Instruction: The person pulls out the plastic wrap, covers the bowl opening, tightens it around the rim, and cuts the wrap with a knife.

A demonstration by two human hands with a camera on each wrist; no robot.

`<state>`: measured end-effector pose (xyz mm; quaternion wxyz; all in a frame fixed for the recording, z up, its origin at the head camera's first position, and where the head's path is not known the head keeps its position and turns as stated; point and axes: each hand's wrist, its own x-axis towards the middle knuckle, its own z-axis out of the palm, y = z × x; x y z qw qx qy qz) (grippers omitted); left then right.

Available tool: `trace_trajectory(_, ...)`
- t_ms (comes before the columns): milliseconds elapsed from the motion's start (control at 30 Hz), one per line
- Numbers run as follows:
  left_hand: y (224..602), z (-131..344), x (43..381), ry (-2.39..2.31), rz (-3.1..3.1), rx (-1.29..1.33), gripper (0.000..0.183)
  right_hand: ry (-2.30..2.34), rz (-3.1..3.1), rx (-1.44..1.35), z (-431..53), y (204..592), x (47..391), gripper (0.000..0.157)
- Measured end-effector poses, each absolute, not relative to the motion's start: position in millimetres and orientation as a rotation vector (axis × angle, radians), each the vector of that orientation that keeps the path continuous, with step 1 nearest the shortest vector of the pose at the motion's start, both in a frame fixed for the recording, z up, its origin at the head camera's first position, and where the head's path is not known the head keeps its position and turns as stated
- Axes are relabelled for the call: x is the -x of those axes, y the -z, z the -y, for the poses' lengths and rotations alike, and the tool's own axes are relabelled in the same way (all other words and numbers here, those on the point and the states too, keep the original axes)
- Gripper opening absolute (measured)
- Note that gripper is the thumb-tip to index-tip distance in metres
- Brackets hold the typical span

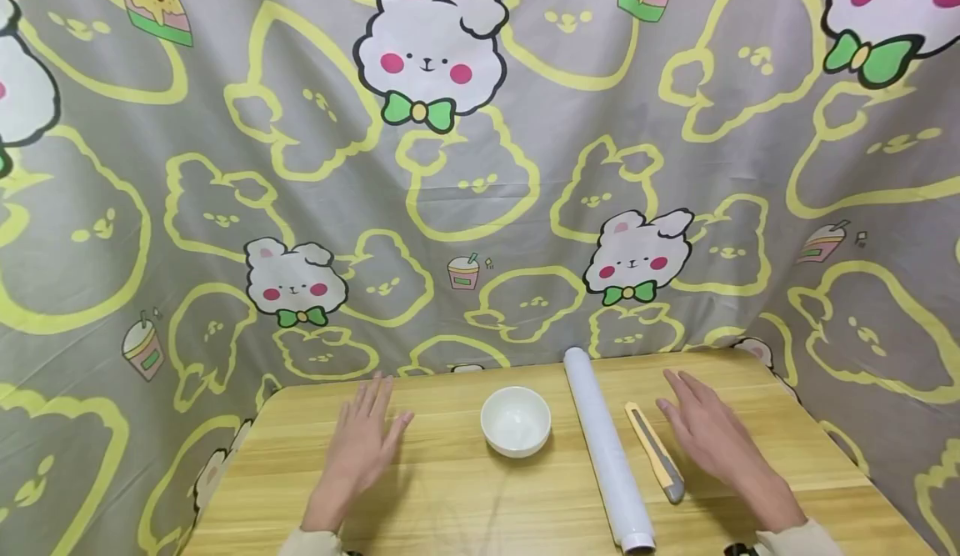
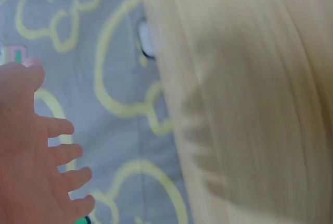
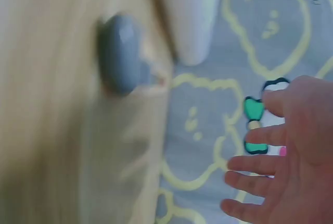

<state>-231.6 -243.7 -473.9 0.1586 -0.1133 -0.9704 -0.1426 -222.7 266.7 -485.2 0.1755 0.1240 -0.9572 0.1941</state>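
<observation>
Lying slantwise on the right half of the tabletop point(image 1: 442, 498), the yellow utility knife point(image 1: 651, 446) has its grey end toward the near edge; whether its blade is out cannot be told. Just left of it, a long white roll of plastic film point(image 1: 606, 448) runs from the far edge toward the near one. Left of the roll, near the middle of the far edge, a white bowl point(image 1: 516, 421) sits upright. The right hand point(image 1: 708, 431), nearest the knife, is held out fully open toward the far right corner, fingers extended. The left hand point(image 1: 362, 439), well left of the bowl and toward the far left corner, is likewise wide open with thumb apart, its shadow point(image 2: 208, 135) falling on the wood. Light sleeves point(image 1: 311, 543) show at both wrists. The tabletop is light wood grain. Grey fabric point(image 1: 540, 197) hangs beyond its far edge and both side edges, printed with yellow outlines, white rabbit heads point(image 1: 431, 47), green bow ties point(image 1: 627, 293), drink cups point(image 1: 463, 273) and cake slices point(image 1: 157, 7).
</observation>
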Motion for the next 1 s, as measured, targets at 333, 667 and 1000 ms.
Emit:
trace_trajectory(333, 481.4, 178.0, 233.4, 0.822, 2.734, 0.471, 0.073, -0.863, 2.73, -0.318, -245.3, 473.1, 218.3, 0.059)
trace_trajectory(667, 505.9, 138.8, 240.1, 1.332, 2.696, 0.519, 0.104, -1.123, 2.875, -0.299, -238.9, 468.1, 216.6, 0.078)
trace_trajectory(1000, 526.2, 116.0, 244.1, 1.629, 2.592, 0.499, 0.125, -1.359, 3.018, -0.04, -216.9, 471.4, 195.1, 0.082)
